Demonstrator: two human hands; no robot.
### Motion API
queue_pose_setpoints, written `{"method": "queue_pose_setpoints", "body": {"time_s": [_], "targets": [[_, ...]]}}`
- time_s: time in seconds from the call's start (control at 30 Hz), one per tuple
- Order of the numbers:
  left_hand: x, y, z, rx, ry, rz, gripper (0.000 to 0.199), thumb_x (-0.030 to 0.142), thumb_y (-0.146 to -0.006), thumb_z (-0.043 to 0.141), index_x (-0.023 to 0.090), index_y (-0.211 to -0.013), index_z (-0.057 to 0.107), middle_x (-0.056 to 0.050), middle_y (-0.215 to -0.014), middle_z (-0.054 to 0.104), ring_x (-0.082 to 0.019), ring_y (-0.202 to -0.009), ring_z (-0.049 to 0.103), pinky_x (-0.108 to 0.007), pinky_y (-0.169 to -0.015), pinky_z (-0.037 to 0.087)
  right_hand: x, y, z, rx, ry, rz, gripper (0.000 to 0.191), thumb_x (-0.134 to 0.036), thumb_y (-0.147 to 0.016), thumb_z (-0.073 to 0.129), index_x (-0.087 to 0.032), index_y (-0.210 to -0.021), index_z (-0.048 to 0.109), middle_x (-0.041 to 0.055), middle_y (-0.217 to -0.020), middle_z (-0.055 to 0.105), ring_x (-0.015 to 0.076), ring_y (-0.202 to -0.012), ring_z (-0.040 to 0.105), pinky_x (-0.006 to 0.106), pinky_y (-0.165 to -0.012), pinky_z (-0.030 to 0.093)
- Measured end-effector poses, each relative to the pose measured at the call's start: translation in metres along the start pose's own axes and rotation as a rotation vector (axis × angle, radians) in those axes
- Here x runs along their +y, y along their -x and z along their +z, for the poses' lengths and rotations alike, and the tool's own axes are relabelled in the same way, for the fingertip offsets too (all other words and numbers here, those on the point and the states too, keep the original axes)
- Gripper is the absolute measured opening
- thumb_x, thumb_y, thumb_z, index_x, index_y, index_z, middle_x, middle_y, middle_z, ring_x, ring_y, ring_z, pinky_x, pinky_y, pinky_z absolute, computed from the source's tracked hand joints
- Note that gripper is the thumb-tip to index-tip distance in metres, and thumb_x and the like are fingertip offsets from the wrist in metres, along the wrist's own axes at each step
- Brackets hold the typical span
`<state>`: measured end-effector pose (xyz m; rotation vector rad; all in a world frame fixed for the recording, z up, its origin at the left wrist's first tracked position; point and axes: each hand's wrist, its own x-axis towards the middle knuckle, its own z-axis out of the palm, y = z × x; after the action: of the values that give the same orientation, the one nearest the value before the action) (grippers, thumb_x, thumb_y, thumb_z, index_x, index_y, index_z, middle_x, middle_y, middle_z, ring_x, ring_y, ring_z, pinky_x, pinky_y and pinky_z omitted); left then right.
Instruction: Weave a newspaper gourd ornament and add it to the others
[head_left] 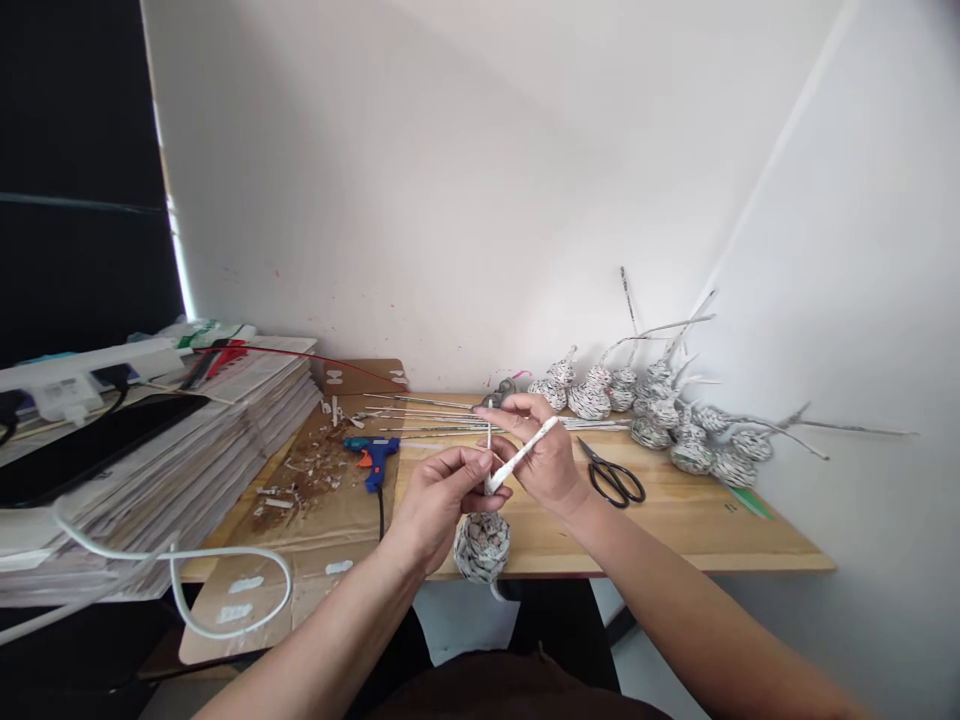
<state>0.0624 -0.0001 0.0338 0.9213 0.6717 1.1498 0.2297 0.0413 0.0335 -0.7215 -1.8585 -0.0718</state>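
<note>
My left hand point(442, 498) is closed, with thumb and fingers pinching a bent white paper tube point(521, 456). One stretch of the tube slants up to the right, and a thinner paper end point(490, 428) points upward between my hands. My right hand point(553, 468) is curled about the slanting stretch, its fingers reaching toward the thin end. Just below my fingers is a round body woven from printed paper strips point(482, 548), with a short pale tail at its bottom. My fingers hide whether the tube joins this woven body.
Black-handled scissors point(613, 474) lie right of my hands, a blue glue gun point(373, 458) to the left on cardboard point(330, 525) with scraps. Thin paper sticks point(435, 420) lie behind. Several woven paper gourds point(589, 398) stand at the back right. A paper stack point(277, 400) bears a phone point(97, 450).
</note>
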Motion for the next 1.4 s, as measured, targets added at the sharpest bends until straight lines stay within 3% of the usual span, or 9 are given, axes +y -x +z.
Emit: {"method": "queue_pose_setpoints", "body": {"time_s": [0.13, 0.33, 0.53, 0.83, 0.97, 1.07, 1.13, 1.23, 1.4], "targets": [[0.004, 0.002, -0.004, 0.018, -0.041, 0.036, 0.036, 0.042, -0.065, 0.091, 0.012, -0.072, 0.072, -0.002, -0.069, 0.070, -0.017, -0.064, 0.074, -0.021, -0.058, 0.060, -0.001, -0.008, 0.008, 0.000, -0.121, 0.012, 0.016, -0.026, -0.096, 0.064, -0.026, -0.094, 0.080, 0.0063, -0.101, 0.069, 0.0201, -0.094, 0.067, 0.036, -0.082, 0.057], [0.004, -0.001, -0.005, 0.037, -0.049, 0.077, 0.030, 0.040, -0.069, 0.089, 0.014, -0.073, 0.075, -0.003, -0.072, 0.072, -0.016, -0.064, 0.074, -0.022, -0.058, 0.061, 0.003, -0.013, 0.005, -0.120, -0.099, 0.177, 0.014, -0.025, -0.095, 0.062, -0.024, -0.099, 0.075, 0.0059, -0.096, 0.077, 0.0215, -0.091, 0.069, 0.038, -0.085, 0.054], [0.000, -0.007, -0.004, 0.047, -0.050, 0.061, 0.031, 0.041, -0.068, 0.089, 0.014, -0.071, 0.074, -0.003, -0.069, 0.071, -0.017, -0.063, 0.074, -0.021, -0.057, 0.060, 0.000, -0.013, 0.002, -0.097, -0.282, 0.456, 0.011, -0.028, -0.094, 0.061, -0.022, -0.089, 0.068, 0.0042, -0.089, 0.077, 0.0184, -0.080, 0.072, 0.031, -0.072, 0.054], [-0.004, -0.011, -0.003, 0.034, -0.081, 0.038, 0.032, 0.042, -0.071, 0.087, 0.013, -0.075, 0.074, -0.003, -0.072, 0.069, -0.016, -0.065, 0.073, -0.020, -0.057, 0.059, 0.008, -0.017, 0.002, -0.016, -0.462, 0.582, 0.010, -0.030, -0.088, 0.070, -0.021, -0.090, 0.074, 0.0073, -0.097, 0.079, 0.0204, -0.087, 0.074, 0.035, -0.080, 0.059], [-0.002, -0.012, -0.002, 0.061, -0.075, 0.067, 0.034, 0.043, -0.071, 0.088, 0.013, -0.075, 0.074, -0.003, -0.074, 0.070, -0.015, -0.068, 0.073, -0.021, -0.062, 0.061, 0.012, -0.017, -0.007, -0.024, -0.427, 0.495, 0.036, -0.026, -0.090, 0.068, -0.025, -0.126, 0.068, 0.0075, -0.112, 0.074, 0.0193, -0.094, 0.072, 0.034, -0.080, 0.061], [0.000, -0.014, -0.004, 0.097, -0.065, 0.097, 0.033, 0.043, -0.072, 0.087, 0.013, -0.076, 0.073, -0.002, -0.075, 0.070, -0.015, -0.072, 0.073, -0.023, -0.068, 0.062, 0.012, -0.011, -0.021, 0.180, -0.122, 0.275, 0.048, -0.017, -0.094, 0.061, -0.031, -0.140, 0.057, 0.0094, -0.130, 0.065, 0.0200, -0.099, 0.069, 0.034, -0.076, 0.061], [0.000, -0.016, -0.004, 0.113, -0.055, 0.098, 0.034, 0.044, -0.071, 0.088, 0.013, -0.077, 0.073, -0.002, -0.074, 0.069, -0.015, -0.073, 0.073, -0.024, -0.070, 0.063, 0.010, -0.006, -0.030, 0.274, 0.166, 0.018, 0.052, -0.009, -0.091, 0.062, -0.033, -0.138, 0.060, 0.0088, -0.129, 0.065, 0.0235, -0.106, 0.067, 0.040, -0.086, 0.060], [0.000, -0.018, -0.004, 0.105, -0.046, 0.076, 0.036, 0.044, -0.069, 0.089, 0.013, -0.080, 0.075, -0.002, -0.077, 0.070, -0.016, -0.075, 0.073, -0.026, -0.074, 0.063, 0.008, -0.003, -0.035, 0.211, 0.434, -0.232, 0.055, -0.006, -0.087, 0.067, -0.038, -0.132, 0.065, 0.0063, -0.128, 0.066, 0.0281, -0.120, 0.061, 0.048, -0.102, 0.053], [-0.003, -0.020, -0.003, 0.074, -0.104, 0.053, 0.029, 0.032, -0.065, 0.093, 0.014, -0.080, 0.075, -0.001, -0.076, 0.072, -0.012, -0.074, 0.072, -0.019, -0.072, 0.059, 0.005, -0.004, -0.027, 0.108, 0.330, -0.202, 0.032, -0.011, -0.089, 0.070, -0.033, -0.112, 0.074, 0.0015, -0.104, 0.078, 0.0246, -0.106, 0.066, 0.043, -0.094, 0.057]]}}
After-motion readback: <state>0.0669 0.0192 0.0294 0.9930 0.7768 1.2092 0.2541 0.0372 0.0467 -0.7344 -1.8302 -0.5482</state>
